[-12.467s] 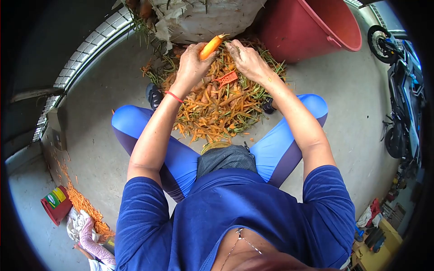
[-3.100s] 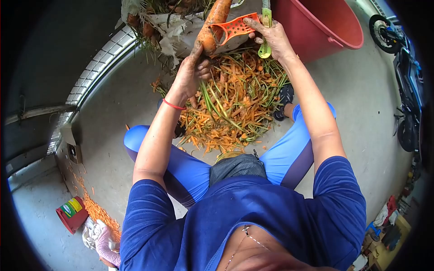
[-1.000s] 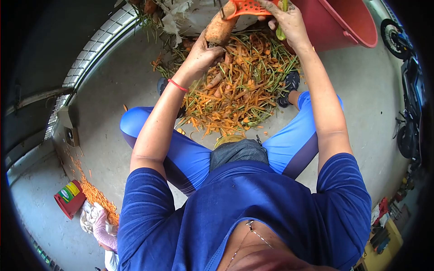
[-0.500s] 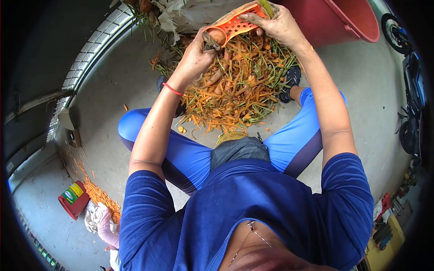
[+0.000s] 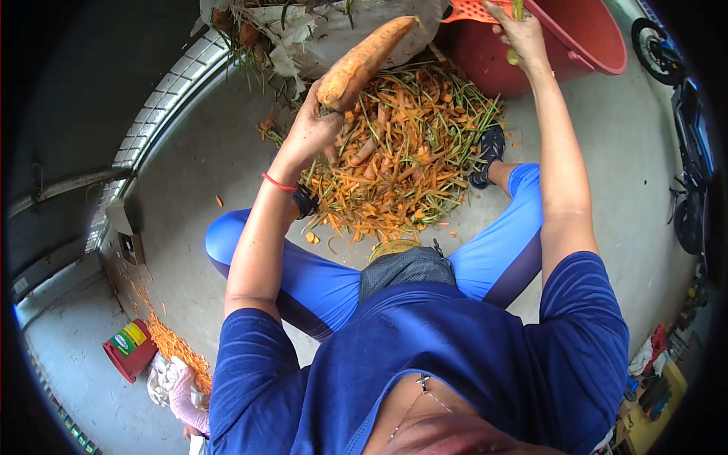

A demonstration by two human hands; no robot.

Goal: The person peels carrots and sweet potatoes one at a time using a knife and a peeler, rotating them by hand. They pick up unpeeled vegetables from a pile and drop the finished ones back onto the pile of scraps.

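A large carrot [image 5: 366, 62] is gripped at its thick end by my left hand [image 5: 312, 129], its tapered tip pointing up and right. My right hand [image 5: 525, 39], near the red tub's rim, closes around an orange peeler [image 5: 472, 10] with a perforated flat body. Green bits, perhaps stem, show by the right fingers. Below both hands a heap of peelings [image 5: 394, 163], orange strips mixed with green stalks and several whole carrots, lies on the floor between my feet.
A large red tub [image 5: 580, 57] stands at the upper right, beside a white sack [image 5: 303, 38] with carrots near it. Another person's pink sleeve [image 5: 184, 394] shows at lower left by a red bucket [image 5: 129, 350] and more peelings [image 5: 178, 345]. A motorcycle [image 5: 686, 174] is far right.
My right hand, with the peeler, has moved right and away from the carrot toward the tub. The carrot in my left hand is now fully exposed and tilted upward.
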